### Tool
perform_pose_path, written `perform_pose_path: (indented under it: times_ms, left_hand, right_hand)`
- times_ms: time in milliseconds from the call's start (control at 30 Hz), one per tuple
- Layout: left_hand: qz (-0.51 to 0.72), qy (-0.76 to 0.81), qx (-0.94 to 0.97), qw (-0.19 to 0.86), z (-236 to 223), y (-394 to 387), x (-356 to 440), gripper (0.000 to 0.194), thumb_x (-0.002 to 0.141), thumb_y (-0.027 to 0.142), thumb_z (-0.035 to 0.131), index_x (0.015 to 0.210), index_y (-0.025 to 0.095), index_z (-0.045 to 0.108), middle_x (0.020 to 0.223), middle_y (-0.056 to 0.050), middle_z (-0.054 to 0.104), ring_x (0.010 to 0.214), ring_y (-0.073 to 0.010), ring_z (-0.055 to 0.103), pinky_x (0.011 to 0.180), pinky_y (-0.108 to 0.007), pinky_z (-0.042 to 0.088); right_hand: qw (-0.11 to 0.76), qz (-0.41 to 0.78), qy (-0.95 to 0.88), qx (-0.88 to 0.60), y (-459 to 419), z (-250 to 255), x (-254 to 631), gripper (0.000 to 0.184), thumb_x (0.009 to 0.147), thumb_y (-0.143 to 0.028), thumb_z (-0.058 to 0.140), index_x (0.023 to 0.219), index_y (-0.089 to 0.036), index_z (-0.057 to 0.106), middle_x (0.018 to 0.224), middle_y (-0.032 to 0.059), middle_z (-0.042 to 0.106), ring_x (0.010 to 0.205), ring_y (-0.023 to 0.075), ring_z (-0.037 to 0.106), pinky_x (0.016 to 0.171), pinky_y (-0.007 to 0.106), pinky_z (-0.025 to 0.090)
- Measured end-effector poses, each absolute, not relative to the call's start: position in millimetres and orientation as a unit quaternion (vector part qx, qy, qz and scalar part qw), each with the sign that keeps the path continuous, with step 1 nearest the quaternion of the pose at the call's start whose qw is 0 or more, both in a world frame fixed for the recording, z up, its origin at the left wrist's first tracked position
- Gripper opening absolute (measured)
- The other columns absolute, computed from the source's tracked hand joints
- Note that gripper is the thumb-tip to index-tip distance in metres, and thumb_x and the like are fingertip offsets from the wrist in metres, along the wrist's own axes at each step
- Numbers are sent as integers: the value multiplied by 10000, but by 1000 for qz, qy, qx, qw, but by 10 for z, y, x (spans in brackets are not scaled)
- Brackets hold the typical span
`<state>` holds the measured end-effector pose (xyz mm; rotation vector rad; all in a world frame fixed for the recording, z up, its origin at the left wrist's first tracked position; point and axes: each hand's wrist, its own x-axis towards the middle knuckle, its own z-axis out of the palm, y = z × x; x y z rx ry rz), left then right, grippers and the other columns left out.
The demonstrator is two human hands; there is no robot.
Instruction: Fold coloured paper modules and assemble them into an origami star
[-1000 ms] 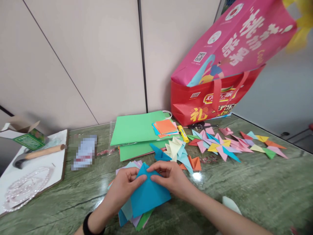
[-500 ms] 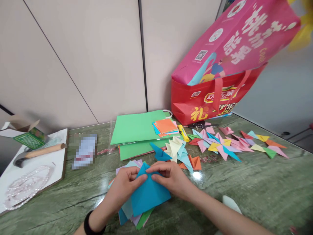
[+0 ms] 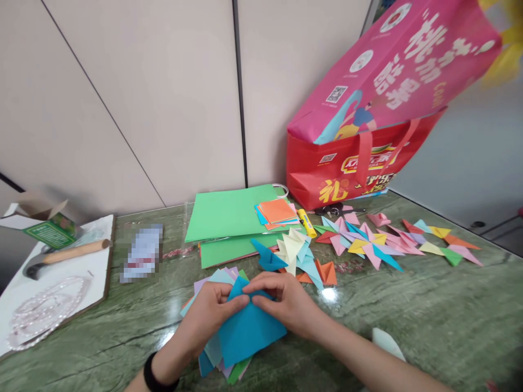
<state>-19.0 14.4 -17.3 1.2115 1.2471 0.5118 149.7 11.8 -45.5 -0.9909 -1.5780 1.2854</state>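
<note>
A blue paper sheet (image 3: 249,329) lies partly folded on top of a stack of coloured paper squares (image 3: 212,351) on the green marble table (image 3: 429,316). My left hand (image 3: 208,318) pinches its upper corner from the left, a black band on the wrist. My right hand (image 3: 286,302) presses the same fold from the right, fingertips meeting the left ones near the top point. Just beyond the hands lie several folded paper shapes (image 3: 294,253) in blue, cream and orange.
Green sheets (image 3: 229,215) with small orange squares (image 3: 278,211) and a yellow glue stick (image 3: 305,223) lie behind. A row of folded stars (image 3: 384,242) stretches right. Red and pink bags (image 3: 368,120) stand at the wall. A board (image 3: 98,261) with a hammer (image 3: 61,256) is at left.
Both hands stay on the blue sheet; the fingertips have shifted slightly along the fold near its top corner. Nothing else moved.
</note>
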Motion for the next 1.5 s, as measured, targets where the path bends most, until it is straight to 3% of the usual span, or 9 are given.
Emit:
perform_pose_path:
  times_ms: [367, 500, 600, 767, 967, 1300, 1500]
  left_hand:
    - [231, 549, 514, 617, -140, 130, -167, 424, 547, 546, 688, 543, 160, 513, 474, 61, 412, 463, -89, 345, 438, -215, 253]
    - [229, 547, 530, 606, -135, 130, -167, 438, 556, 547, 677, 516, 174, 450, 463, 83, 339, 450, -72, 273, 430, -210, 222]
    - [211, 533, 551, 607, -151, 133, -179, 439, 595, 549, 651, 522, 177, 428, 476, 85, 324, 456, -67, 243, 425, -203, 201]
    - [158, 508, 619, 578, -183, 129, -188, 426, 655, 537, 602, 521, 187, 399, 482, 78, 287, 454, -70, 220, 413, -214, 151]
    - [143, 508, 646, 552, -201, 114, -171, 403, 687, 494, 578, 513, 202, 360, 487, 77, 247, 456, -78, 210, 409, -221, 134]
    - [135, 504, 661, 540, -188, 90, -155, 392, 712, 426, 574, 509, 207, 320, 494, 79, 233, 465, -76, 195, 417, -229, 127]
    - [141, 488, 632, 585, -203, 75, -171, 402, 691, 493, 586, 523, 200, 369, 489, 77, 278, 458, -77, 218, 416, -224, 151]
  right_hand:
    - [419, 513, -631, -403, 112, -436, 1495, 238, 687, -56, 565, 854, -130, 718, 846, 97, 672, 804, 224, 618, 675, 312, 464]
    - [402, 521, -627, -417, 105, -416, 1493, 219, 677, -56, 553, 826, -138, 690, 819, 70, 664, 777, 202, 614, 645, 286, 454]
    - [412, 546, -593, -424, 109, -405, 1489, 141, 677, -107, 587, 803, -154, 629, 795, 45, 650, 761, 184, 611, 633, 269, 458]
    - [432, 599, -532, -415, 137, -412, 1486, 242, 692, -255, 654, 907, -166, 589, 794, 34, 661, 756, 170, 623, 665, 275, 475]
    - [414, 585, -560, -415, 151, -421, 1493, 161, 734, -325, 627, 755, -166, 648, 721, 20, 667, 694, 157, 604, 637, 267, 462]
    - [409, 538, -585, -449, 122, -397, 1460, 152, 738, -282, 552, 639, -167, 542, 623, -2, 563, 596, 126, 508, 553, 237, 391]
    - [414, 542, -578, -448, 110, -383, 1449, 182, 738, -317, 548, 627, -176, 516, 616, -9, 541, 595, 127, 502, 552, 236, 387]
